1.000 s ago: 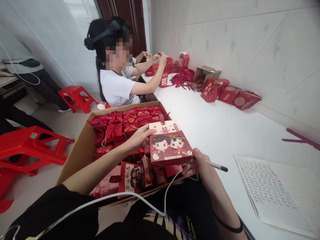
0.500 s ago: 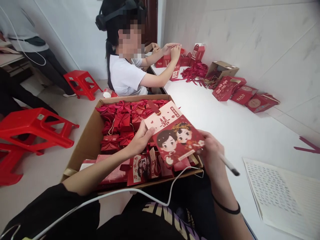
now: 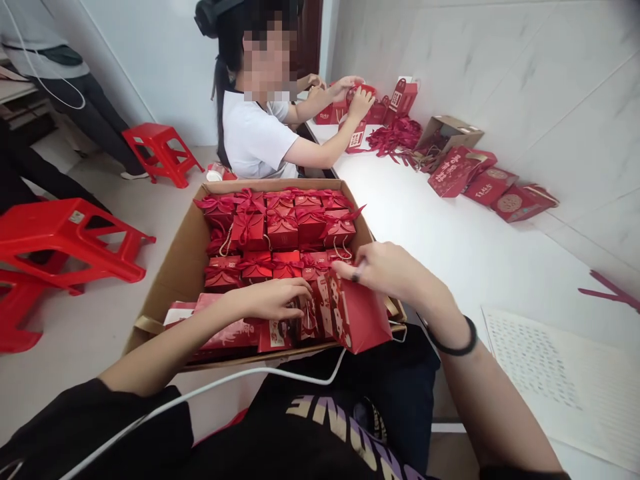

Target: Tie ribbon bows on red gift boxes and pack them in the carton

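My right hand [image 3: 387, 270] grips a red gift box [image 3: 367, 317] by its upper edge, above the carton's near right corner. The box is turned so its plain red side shows, with part of the cartoon front to the left. A small dark tip sticks out at my right fingers; whether it is the pen, I cannot make out. My left hand [image 3: 277, 298] hovers over or touches the printed gift boxes [image 3: 280, 333] in the carton's front row, thumb and fingers apart. Behind them, several red boxes tied with ribbons [image 3: 283, 227] fill the cardboard carton [image 3: 173, 257].
A white table [image 3: 425, 233] on the right bears a written notebook [image 3: 540, 373], red gift boxes [image 3: 490, 183] and a ribbon pile [image 3: 397, 135]. A co-worker [image 3: 260, 133] sits beyond. Red stools [image 3: 75, 233] stand left. A white cable [image 3: 250, 372] crosses my lap.
The gift box has moved down to the carton's near right corner and turned. My left hand has let go of it and dropped to the front row.
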`<act>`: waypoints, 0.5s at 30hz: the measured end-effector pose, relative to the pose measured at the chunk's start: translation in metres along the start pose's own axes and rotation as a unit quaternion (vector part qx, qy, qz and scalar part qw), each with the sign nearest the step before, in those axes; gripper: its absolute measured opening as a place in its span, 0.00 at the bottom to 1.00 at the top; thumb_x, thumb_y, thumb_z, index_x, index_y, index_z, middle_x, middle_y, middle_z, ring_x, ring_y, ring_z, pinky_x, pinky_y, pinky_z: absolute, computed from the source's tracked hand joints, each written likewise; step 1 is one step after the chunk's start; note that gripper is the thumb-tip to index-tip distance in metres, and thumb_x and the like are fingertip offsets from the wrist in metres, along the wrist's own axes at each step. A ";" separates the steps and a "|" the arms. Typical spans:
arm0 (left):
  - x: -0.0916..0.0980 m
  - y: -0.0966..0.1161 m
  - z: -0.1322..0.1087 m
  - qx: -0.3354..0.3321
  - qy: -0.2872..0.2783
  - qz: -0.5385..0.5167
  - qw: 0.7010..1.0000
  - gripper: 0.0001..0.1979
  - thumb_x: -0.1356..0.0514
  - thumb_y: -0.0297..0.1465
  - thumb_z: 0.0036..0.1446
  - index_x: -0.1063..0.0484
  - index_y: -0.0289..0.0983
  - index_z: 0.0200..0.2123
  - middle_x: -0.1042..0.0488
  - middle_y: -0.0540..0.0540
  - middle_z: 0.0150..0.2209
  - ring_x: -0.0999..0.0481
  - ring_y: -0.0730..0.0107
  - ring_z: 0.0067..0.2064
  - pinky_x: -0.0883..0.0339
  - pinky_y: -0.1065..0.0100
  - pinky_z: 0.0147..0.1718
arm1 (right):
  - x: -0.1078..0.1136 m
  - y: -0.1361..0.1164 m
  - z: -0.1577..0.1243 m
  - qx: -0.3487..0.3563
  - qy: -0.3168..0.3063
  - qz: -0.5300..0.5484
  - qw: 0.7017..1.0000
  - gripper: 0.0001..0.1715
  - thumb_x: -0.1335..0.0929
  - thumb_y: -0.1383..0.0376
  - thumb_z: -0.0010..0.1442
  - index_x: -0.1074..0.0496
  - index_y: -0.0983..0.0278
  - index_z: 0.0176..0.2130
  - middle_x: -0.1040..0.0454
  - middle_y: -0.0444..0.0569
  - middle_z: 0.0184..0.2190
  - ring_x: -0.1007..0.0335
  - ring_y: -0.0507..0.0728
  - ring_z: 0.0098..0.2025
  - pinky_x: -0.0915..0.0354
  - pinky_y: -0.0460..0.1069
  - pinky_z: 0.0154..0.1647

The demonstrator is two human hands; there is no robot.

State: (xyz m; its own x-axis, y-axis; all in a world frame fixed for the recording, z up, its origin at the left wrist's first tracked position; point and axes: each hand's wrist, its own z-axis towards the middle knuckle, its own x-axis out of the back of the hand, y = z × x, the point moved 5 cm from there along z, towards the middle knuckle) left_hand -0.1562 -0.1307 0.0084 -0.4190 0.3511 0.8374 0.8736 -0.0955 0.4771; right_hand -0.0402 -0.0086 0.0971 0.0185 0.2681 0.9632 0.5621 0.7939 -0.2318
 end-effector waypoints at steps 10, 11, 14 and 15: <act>0.003 -0.006 -0.003 0.016 0.072 -0.100 0.992 0.22 0.44 0.35 0.54 0.36 0.39 0.53 0.29 0.42 0.52 0.26 0.58 0.48 0.35 0.64 0.48 | -0.064 -0.024 0.040 0.007 -0.075 -0.023 0.997 0.39 0.39 0.38 0.57 0.25 0.70 0.40 0.25 0.65 0.37 0.27 0.70 0.41 0.33 0.56 0.38; 0.003 -0.007 -0.003 0.030 0.074 -0.106 0.991 0.24 0.43 0.37 0.54 0.36 0.38 0.54 0.29 0.41 0.52 0.26 0.57 0.48 0.35 0.63 0.48 | -0.061 -0.018 0.036 0.003 -0.047 -0.023 0.999 0.39 0.39 0.38 0.57 0.26 0.71 0.39 0.25 0.66 0.36 0.27 0.70 0.41 0.33 0.56 0.38; 0.007 -0.009 0.000 0.089 0.103 -0.109 0.985 0.34 0.41 0.44 0.52 0.42 0.34 0.58 0.35 0.35 0.57 0.29 0.52 0.52 0.36 0.58 0.50 | -0.040 0.015 0.009 -0.004 0.065 0.052 0.997 0.33 0.40 0.42 0.61 0.29 0.68 0.41 0.25 0.60 0.33 0.26 0.65 0.37 0.33 0.54 0.38; 0.010 -0.006 0.002 0.092 0.121 -0.104 0.983 0.39 0.41 0.46 0.51 0.47 0.33 0.61 0.40 0.33 0.60 0.31 0.51 0.54 0.38 0.56 0.52 | -0.033 0.031 -0.005 -0.002 0.099 0.114 0.989 0.31 0.42 0.43 0.62 0.31 0.66 0.43 0.24 0.56 0.31 0.26 0.62 0.35 0.33 0.53 0.38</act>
State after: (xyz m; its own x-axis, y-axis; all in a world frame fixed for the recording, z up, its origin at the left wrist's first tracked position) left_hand -0.1649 -0.1244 0.0137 -0.6203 0.1106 0.7765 0.7835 0.1331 0.6070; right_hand -0.0191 0.0041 0.0586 0.3058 0.3271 0.8941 0.5284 0.7229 -0.4452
